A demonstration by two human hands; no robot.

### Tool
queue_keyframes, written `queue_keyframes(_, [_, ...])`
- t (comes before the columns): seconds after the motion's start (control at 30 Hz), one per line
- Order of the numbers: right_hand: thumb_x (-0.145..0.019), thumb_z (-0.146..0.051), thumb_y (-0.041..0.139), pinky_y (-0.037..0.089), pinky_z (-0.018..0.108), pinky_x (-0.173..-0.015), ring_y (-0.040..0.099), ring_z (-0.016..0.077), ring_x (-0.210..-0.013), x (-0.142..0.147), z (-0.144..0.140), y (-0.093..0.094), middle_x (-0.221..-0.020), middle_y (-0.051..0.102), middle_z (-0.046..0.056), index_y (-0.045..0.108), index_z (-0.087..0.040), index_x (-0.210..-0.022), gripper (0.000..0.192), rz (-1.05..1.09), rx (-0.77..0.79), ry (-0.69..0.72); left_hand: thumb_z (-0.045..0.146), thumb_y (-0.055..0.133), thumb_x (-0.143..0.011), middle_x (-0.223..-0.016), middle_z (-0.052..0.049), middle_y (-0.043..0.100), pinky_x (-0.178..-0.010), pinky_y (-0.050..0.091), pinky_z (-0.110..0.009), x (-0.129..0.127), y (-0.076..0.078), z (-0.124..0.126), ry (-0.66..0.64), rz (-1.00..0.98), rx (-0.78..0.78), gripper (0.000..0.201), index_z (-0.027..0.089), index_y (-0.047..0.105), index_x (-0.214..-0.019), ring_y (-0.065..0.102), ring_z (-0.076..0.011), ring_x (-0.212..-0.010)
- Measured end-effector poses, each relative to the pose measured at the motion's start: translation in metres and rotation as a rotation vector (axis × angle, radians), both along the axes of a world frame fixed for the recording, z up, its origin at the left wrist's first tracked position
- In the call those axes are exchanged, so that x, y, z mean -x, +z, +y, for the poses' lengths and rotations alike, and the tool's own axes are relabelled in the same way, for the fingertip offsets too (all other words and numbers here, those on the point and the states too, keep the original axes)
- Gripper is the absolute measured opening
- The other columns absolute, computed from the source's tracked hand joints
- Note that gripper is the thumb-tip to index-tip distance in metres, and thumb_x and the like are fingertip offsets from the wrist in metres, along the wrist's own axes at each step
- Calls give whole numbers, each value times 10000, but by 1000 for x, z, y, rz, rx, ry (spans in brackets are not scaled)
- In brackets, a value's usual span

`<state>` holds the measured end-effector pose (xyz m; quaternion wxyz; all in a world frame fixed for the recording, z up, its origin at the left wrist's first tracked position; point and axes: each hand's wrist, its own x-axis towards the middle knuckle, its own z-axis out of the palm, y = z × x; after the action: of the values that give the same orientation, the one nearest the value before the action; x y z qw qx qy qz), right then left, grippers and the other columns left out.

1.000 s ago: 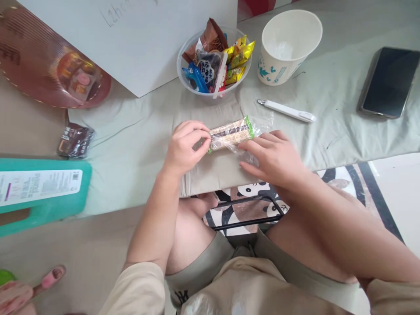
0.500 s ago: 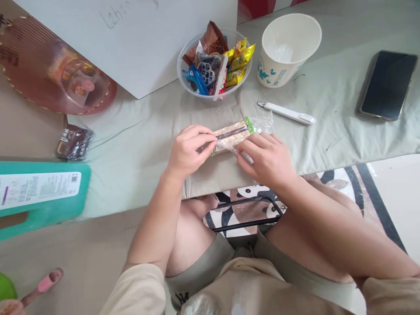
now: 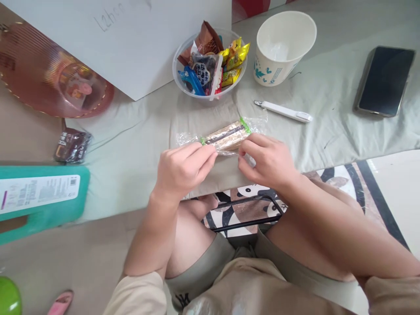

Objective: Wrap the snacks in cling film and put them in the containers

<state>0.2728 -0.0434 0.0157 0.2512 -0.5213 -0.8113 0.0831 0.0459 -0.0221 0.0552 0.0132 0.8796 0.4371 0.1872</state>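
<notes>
A wrapped sandwich biscuit bar (image 3: 225, 136) lies on the cloth-covered table in front of me. Its wrapper is clear with green bands near both ends, and a dark layer runs between two pale ones. With its fingertips pinched together, my left hand (image 3: 187, 168) grips the wrapper's near edge by the left end. My right hand (image 3: 269, 161), its fingers curled closed, pinches the same edge of film by the right end. Any tear in the wrapper is too small to make out. Just beyond the bar lies a white utility knife (image 3: 284, 111).
Behind the bar stand a clear bowl (image 3: 176, 78) of wrapped snacks and a white paper cup (image 3: 277, 72). A phone (image 3: 385, 81) lies at the right. Leftward are a white board (image 3: 138, 52), a pink ribbed tray (image 3: 29, 65), a brown packet (image 3: 72, 145) and a teal box (image 3: 74, 205).
My left hand has moved down and left from the bar's top to the wrapper's near edge, uncovering the left end. The right hand has stayed nearly in place, still pinching film.
</notes>
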Motion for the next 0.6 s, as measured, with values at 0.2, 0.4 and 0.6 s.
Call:
queue_keyframes(0.2, [-948, -274, 429, 325, 329, -612, 610, 194, -738, -11, -3, 7, -843, 724, 72, 671, -191, -811, 291, -116, 188, 102, 202, 615, -905, -827, 13, 758, -588, 391, -283, 10, 21, -23, 51, 166, 352, 235, 258, 704, -1116, 680, -171, -689])
queue_keyframes(0.4, [-1021, -360, 429, 275, 315, -583, 585, 168, -661, -22, -9, 20, -889, 756, 44, 731, -219, -1000, 334, -148, 487, 347, 271, 609, -882, -623, 15, 669, -540, 325, -288, 4, 28, -33, -59, 315, 786, 215, 224, 624, -673, 586, -148, -552])
queue_keyframes(0.6, [-1013, -349, 427, 332, 316, -598, 613, 182, -627, -33, -9, 26, -815, 775, 53, 774, -234, -1045, 366, -143, 509, 299, 352, 527, -956, -587, 27, 644, -575, 386, -308, 1, 26, -24, 84, 167, 739, 247, 256, 754, -964, 571, -159, -538])
